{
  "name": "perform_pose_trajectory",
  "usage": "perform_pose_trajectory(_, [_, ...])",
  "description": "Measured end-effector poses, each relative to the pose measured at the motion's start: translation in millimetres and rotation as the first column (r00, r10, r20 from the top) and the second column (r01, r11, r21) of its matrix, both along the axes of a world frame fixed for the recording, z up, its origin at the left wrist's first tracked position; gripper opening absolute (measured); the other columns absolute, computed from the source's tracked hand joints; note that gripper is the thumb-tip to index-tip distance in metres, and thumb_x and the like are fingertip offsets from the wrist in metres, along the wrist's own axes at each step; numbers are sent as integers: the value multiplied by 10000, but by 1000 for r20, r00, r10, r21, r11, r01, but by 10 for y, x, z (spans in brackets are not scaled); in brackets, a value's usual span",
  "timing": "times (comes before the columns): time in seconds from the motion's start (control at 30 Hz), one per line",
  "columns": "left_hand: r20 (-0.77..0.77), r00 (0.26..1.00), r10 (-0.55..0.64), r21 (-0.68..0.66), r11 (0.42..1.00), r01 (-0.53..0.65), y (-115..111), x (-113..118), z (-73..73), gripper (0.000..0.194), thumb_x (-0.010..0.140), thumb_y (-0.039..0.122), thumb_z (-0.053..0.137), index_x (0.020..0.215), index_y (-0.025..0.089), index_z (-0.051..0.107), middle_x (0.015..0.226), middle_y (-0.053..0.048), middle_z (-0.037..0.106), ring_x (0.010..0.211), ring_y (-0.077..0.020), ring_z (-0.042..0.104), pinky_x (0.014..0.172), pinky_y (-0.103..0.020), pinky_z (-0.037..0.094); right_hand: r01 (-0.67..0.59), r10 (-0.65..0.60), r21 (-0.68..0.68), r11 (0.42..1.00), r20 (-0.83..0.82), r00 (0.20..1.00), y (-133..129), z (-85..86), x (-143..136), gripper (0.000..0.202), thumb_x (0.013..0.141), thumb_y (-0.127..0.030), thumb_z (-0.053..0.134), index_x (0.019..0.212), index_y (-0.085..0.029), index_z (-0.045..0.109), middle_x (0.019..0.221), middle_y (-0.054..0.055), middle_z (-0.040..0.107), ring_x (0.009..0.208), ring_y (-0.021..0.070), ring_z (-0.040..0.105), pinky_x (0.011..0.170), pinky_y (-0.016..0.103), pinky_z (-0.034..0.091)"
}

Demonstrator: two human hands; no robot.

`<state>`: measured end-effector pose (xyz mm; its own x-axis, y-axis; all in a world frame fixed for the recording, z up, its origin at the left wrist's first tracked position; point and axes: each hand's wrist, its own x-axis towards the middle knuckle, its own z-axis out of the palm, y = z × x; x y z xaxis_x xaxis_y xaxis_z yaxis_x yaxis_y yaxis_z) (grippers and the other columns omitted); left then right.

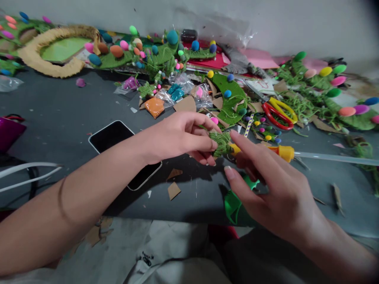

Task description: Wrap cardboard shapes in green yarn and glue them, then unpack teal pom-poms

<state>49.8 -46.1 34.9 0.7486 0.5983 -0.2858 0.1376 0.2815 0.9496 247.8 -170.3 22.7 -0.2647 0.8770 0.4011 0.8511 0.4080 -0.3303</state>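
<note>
My left hand (189, 138) is closed, pinching a small piece wrapped in green yarn (221, 144) between thumb and fingers. My right hand (272, 185) is just right of it, thumb and index finger spread apart, the index tip close to the yarn piece. Under and behind my right hand is a glue gun with an orange and yellow body (286, 153), a green handle (232, 203) and a clear glue stick (334, 157) running out to the right. My right hand's other fingers are curled and partly hidden; whether they touch the glue gun is unclear.
A phone (111, 136) lies under my left forearm. Scissors (280, 112) with red and yellow handles rest among cardboard scraps. Behind are green pieces with coloured balls (171, 37), a tan wrapped ring (56, 73) and small bags (154, 105). A white cable (29, 169) is at left.
</note>
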Motion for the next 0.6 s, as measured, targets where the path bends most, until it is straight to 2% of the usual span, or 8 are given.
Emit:
perform_pose_trajectory(0.07, [1,1000,-5,1,1000,5,4,-7,-8,176,868,148,679,1032,175,621,668,20,739,635,-148,748,605,-232,579,24,-24,5,1000,-45,999,-13,34,-19,498,939,-222,627,1428,-226,530,939,42,712,762,183,676,613,314,539])
perform_pose_trajectory(0.13, [0,1000,-8,5,1000,8,8,-14,-18,194,865,157,687,1044,180,616,670,19,742,638,-154,751,602,-233,577,54,-55,-8,998,-123,991,-31,83,-30,257,945,-219,634,1200,-250,618,864,15,701,691,158,654,581,294,517])
perform_pose_trajectory(0.2, [0,1000,-15,11,1000,15,12,-19,-21,215,865,170,698,1060,181,607,671,16,745,641,-155,756,595,-225,572,58,-64,-39,998,-180,982,-45,129,-32,35,963,-217,616,973,-245,598,812,-2,683,641,132,631,558,270,495])
perform_pose_trajectory(0.37, [-18,1000,-19,15,1000,19,6,-24,9,228,871,151,679,1077,181,583,651,24,728,633,-151,756,600,-217,584,-8,-17,-142,990,-174,985,-31,160,-22,220,1023,-221,504,805,-218,533,634,-46,553,514,77,508,510,232,423])
perform_pose_trajectory(0.47, [-13,999,-46,32,998,46,5,-47,13,235,879,167,685,1095,188,594,697,26,727,659,-153,763,614,-221,597,25,-52,-160,987,-171,984,-4,140,-29,387,1012,-294,560,642,-207,486,509,-63,438,438,63,403,452,224,364])
perform_pose_trajectory(0.53, [-2,998,-70,61,996,70,16,-70,5,233,881,189,696,1098,194,614,726,24,728,669,-149,764,615,-213,594,60,-94,-182,982,-185,978,8,122,-41,403,988,-321,607,610,-205,525,501,-58,488,441,67,450,447,216,379])
perform_pose_trajectory(0.6, [-5,996,-85,107,991,85,37,-93,-2,237,876,210,713,1099,193,634,720,21,726,661,-143,758,611,-205,585,86,-136,-230,969,-209,968,10,98,-54,281,964,-311,640,700,-215,638,585,-45,618,496,85,556,472,212,430])
